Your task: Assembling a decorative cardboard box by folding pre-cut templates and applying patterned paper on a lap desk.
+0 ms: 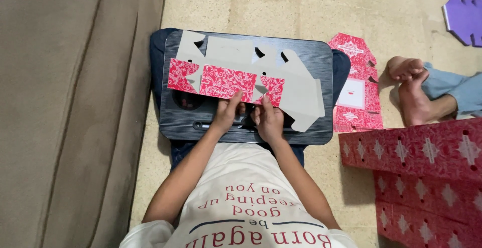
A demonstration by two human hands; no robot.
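Surface: one black lap tray (321,127) resting across the person's knees, over a beige tiled floor (281,7). A brown sofa (60,102) runs along the tray's left side.

On the tray: one flat die-cut carton blank (301,89), grey inside face up, its near flaps folded over to show three red patterned panels. Left hand (224,116) pinches the near edge of the middle red flap, fingers closed on it. Right hand (268,121) pinches the adjacent right flap likewise.

Right of the tray: one flat red carton blank (357,94) on the floor, touching the tray's edge; beyond it another person's two bare feet (409,84); nearer, red patterned sheets (427,177), stacked. One purple piece (464,19) lies far right of the tray.
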